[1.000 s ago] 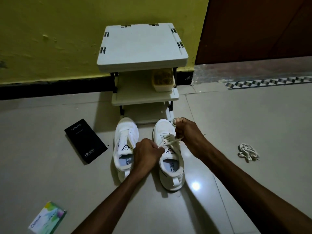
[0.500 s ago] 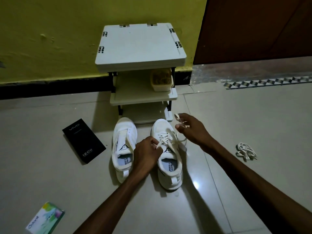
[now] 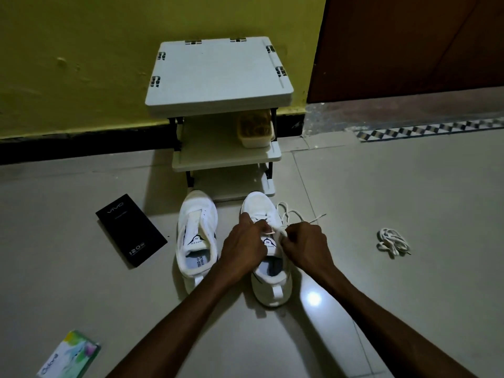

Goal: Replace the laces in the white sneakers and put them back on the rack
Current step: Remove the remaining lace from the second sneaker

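Because both sneakers stand on the floor just before the rack (image 3: pixel 218 75) at the wall edge, a hard tug could slide the right-hand sneaker (image 3: pixel 271 287) into it or draw the lace uneven. The other sneaker (image 3: pixel 195 233) beside it shows no lace. The left hand (image 3: pixel 242 246) and right hand (image 3: pixel 305 246) meet over the tongue, each apparently pinching the pale lace (image 3: pixel 282 204), whose loose end trails rightward.

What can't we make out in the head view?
Head view:
- Eyelets of the laced sneaker: covered by the left hand and right hand, both gripping the lace.
- Contents of the container: dim, shadowed by the rack top.
- Part of the green box: cut by frame edge.
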The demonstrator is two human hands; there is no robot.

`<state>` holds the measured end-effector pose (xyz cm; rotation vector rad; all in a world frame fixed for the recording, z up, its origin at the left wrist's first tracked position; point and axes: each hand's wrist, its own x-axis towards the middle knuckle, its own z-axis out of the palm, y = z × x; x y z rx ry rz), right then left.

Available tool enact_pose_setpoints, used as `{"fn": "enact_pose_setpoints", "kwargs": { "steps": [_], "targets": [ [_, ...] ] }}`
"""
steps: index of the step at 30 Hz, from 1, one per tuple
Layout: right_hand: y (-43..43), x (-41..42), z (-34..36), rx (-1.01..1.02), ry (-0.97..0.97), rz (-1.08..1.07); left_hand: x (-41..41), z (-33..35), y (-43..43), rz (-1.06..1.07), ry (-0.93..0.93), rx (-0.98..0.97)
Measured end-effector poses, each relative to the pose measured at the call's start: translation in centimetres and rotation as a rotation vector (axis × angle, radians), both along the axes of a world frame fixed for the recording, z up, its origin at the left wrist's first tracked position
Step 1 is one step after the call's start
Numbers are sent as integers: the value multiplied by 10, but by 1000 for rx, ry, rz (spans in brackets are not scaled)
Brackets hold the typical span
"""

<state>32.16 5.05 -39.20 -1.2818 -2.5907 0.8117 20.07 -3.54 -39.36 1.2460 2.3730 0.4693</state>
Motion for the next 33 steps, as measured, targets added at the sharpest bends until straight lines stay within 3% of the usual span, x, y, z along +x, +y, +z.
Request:
{"fn": "enact_pose_setpoints", "kwargs": {
  "steps": [2, 4, 8, 9, 10, 11, 13, 15, 16, 17, 18, 21, 22, 23, 24, 27, 29, 30, 31, 33],
  "targets": [
    [4, 0, -3, -207, 63, -127, 0, -6, 2, -52, 41, 58],
    [6, 1, -6, -355, 124, -211, -4, -13, 3, -45, -80, 198],
    [5, 1, -7, -414, 161, -232, -13, -14, 2, 415, -986, 436],
    [4, -1, -8, -375, 148, -219, -14, -13, 2, 478, -1135, 446],
    [2, -1, -7, -323, 128, -197, -15, -12, 3, 474, -1163, 430],
    [0, -3, -7, -268, 112, -171, -18, -10, 4, 427, -1076, 388],
    [-2, -4, -6, -182, 95, -139, -27, -3, 6, 134, -653, 229],
    [-2, -3, -5, -154, 76, -124, -37, 6, 10, -152, -42, -25],
    [-2, -3, -5, -153, 68, -123, -39, 13, 13, -217, 167, -78],
    [-1, -3, -5, -155, 65, -125, -39, 18, 17, -245, 205, -35],
    [0, -3, -5, -160, 73, -131, -38, 26, 21, -177, 44, 73],
    [3, -3, -7, -202, 98, -135, -43, 31, 28, 489, -998, 359],
    [4, -2, -6, -218, 108, -137, -44, 28, 26, 645, -1250, 401],
    [4, -2, -6, -229, 114, -139, -46, 22, 23, 689, -1331, 416],
    [4, -2, -6, -233, 114, -137, -49, 16, 19, 622, -1253, 403],
    [1, -4, -3, -203, 75, -117, -54, 17, 6, -63, -493, 97],
    [-2, -6, -2, -168, 57, -122, -58, 25, 10, -323, -207, 21],
    [-3, -6, -2, -159, 53, -125, -54, 32, 13, -288, -199, 89],
    [-2, -6, -4, -164, 60, -128, -50, 39, 18, -140, -306, 214],
    [1, -4, -8, -227, 110, -146, -47, 51, 28, 388, -940, 566]
  ]
}}
